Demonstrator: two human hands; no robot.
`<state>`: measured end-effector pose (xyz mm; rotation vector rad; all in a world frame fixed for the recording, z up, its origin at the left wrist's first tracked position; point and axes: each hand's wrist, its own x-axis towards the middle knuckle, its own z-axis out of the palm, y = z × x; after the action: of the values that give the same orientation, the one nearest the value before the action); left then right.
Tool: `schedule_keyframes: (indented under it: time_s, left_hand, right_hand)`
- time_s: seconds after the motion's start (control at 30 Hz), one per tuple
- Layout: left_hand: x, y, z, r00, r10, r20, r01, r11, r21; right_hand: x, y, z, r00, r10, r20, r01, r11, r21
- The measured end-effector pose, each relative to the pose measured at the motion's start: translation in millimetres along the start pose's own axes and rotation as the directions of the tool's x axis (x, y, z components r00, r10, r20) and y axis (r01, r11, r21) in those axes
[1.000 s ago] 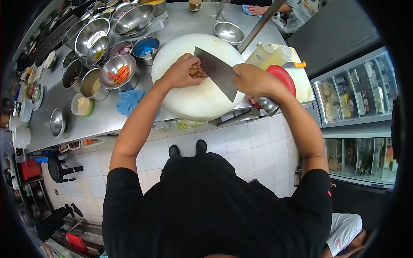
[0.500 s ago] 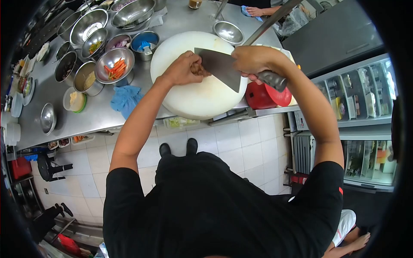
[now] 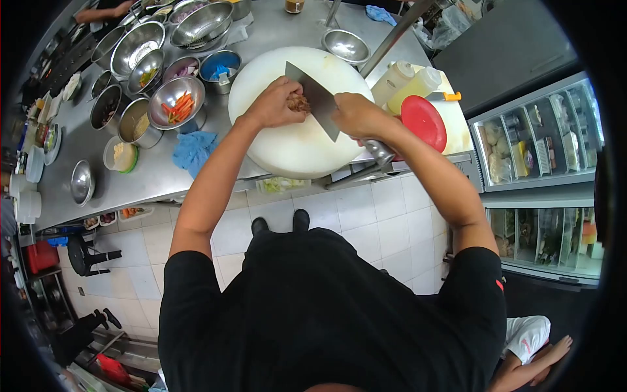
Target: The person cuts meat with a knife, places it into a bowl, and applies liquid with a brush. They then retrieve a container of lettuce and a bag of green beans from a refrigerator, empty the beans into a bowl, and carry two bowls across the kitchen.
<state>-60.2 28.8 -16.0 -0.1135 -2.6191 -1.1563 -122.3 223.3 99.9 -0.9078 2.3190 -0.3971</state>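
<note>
On the round white chopping board [image 3: 294, 153], my left hand [image 3: 277, 104] has its fingers curled round a piece of brown food [image 3: 298, 103]. My right hand [image 3: 361, 117] grips a wide cleaver [image 3: 313, 98], its thumb side against the blade and the dark handle pointing toward me. The blade stands tilted just right of the brown food, with its lower edge out of clear sight. Whether blade and food touch, I cannot tell.
Steel bowls hold carrot strips [image 3: 177, 109] and other foods at the left, near a blue cloth [image 3: 194, 151]. A red lid [image 3: 424, 124] and bottles [image 3: 418, 88] stand right of the board. A steel bowl [image 3: 346, 47] sits behind it. Another person's hand [image 3: 122, 8] shows top left.
My right hand and the cleaver have moved left, closer to my left hand, and the blade is turned more edge-on. A person's hand has left the blue cloth at the top.
</note>
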Motion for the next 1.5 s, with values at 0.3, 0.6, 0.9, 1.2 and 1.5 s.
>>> schedule_keyframes:
  time_s: [0.3,0.6,0.9,1.2,1.5]
  left_hand:
    - [1,8,-2,1.000,0.000,0.009,-0.001,0.999,0.055]
    - [-3,8,0,1.000,0.023,-0.014,-0.022,0.997,0.070]
    - [-11,11,-9,0.999,0.040,-0.003,-0.039,0.996,0.077]
    - [-52,-12,-33,0.999,0.036,-0.016,-0.036,0.999,-0.021]
    - [-42,-18,-34,0.994,0.107,-0.001,-0.106,0.991,-0.077]
  right_hand:
    - [19,9,18,0.990,-0.083,-0.111,0.090,0.994,0.055]
    - [39,14,37,0.979,-0.087,-0.182,0.099,0.993,0.059]
    - [17,2,16,0.975,-0.071,-0.212,0.089,0.993,0.073]
    - [-49,-24,-13,0.994,-0.004,-0.111,0.028,0.977,0.210]
    - [-67,-64,2,0.998,0.042,-0.047,-0.041,0.999,0.028]
